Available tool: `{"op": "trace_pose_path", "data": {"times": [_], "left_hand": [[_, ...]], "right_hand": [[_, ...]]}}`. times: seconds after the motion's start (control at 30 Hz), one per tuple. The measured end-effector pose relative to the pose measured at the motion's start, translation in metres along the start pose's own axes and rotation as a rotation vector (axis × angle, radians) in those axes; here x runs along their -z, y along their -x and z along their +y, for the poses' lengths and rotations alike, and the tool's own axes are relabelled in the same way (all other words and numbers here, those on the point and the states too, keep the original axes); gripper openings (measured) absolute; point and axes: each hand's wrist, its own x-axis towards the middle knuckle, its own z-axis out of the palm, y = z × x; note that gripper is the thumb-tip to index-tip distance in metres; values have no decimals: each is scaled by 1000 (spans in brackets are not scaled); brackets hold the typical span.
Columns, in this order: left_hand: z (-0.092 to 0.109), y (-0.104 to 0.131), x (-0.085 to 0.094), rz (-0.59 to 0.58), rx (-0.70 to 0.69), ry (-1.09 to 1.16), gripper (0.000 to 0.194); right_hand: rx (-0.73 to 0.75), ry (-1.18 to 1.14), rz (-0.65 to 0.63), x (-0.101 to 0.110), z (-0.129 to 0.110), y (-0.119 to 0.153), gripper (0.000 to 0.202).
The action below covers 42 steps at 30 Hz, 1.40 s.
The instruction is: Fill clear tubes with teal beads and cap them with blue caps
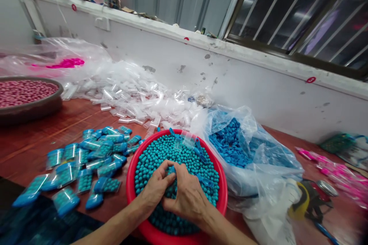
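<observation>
A red basin (132,164) full of teal beads (155,149) stands in front of me. Over the beads, my left hand (156,183) and my right hand (186,191) meet, fingers bent and pinching a small blue-capped container (171,169). My fingers cover most of it, so only a bit of blue shows between them. Blue caps (205,181) and clear empty containers (185,140) lie on the beads near the basin's far and right sides. Left of the basin, several clear containers with blue caps (84,181), filled with teal beads, lie in a loose pile.
Clear empty containers (138,99) are heaped along the wall. A plastic bag (258,160) of blue caps (230,141) sits right of the basin. A brown tub (56,101) of pink beads stands far left. Pink pieces (339,172) and a tape dispenser (300,203) lie right.
</observation>
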Motion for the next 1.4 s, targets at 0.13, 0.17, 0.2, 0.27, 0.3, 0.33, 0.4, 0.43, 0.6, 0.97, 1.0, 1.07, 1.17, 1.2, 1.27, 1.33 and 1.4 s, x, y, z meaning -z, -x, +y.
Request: {"op": "trace_pose_path", "data": {"times": [0.13, 0.17, 0.2, 0.27, 0.3, 0.33, 0.4, 0.43, 0.6, 0.97, 1.0, 1.07, 1.17, 1.2, 1.27, 1.33, 1.4], "left_hand": [[0, -2, 3, 58, -52, -79, 23], [0, -3, 4, 65, -68, -101, 23], [0, -3, 4, 67, -82, -121, 22], [0, -4, 4, 60, -90, -154, 20], [1, -5, 3, 51, -88, -163, 19], [2, -5, 3, 39, -86, -164, 18], [7, -3, 4, 12, -75, -153, 20], [11, -2, 6, 7, -68, -156, 22], [42, 3, 55, 199, -183, -376, 33], [55, -10, 121, 685, -408, -1353, 42], [52, -9, 110, 625, -421, -1329, 38], [48, -10, 87, 474, -389, -1255, 33], [46, -21, 59, 318, -256, -1233, 32], [46, -27, 52, 289, -213, -1253, 33], [45, -41, 41, 255, -147, -1293, 35], [42, -54, 33, 233, -102, -1314, 38], [36, -66, 25, 216, -55, -1328, 42]], "right_hand": [[12, 30, -33, -6, 0, -6, 57], [4, 19, -31, -8, 0, -6, 58], [-7, -5, -25, -10, 1, -5, 60], [-25, -87, -23, -11, 2, -2, 65], [-21, -134, -38, -10, 4, -1, 70], [-10, -176, -64, -7, 7, 1, 75], [15, -233, -119, 0, 14, 1, 85], [20, -242, -127, 5, 19, 0, 86], [-24, -93, -30, 29, 44, -32, 39], [-173, 341, 4, -3, 62, -135, 19], [-175, 354, -6, -7, 63, -138, 18], [-172, 368, -23, -12, 65, -140, 18], [-158, 357, -33, -4, 68, -134, 20], [-156, 347, -32, 1, 70, -130, 22], [-157, 325, -31, 15, 72, -114, 25], [-161, 311, -35, 27, 76, -91, 25], [-157, 313, -46, 32, 80, -64, 20]]}}
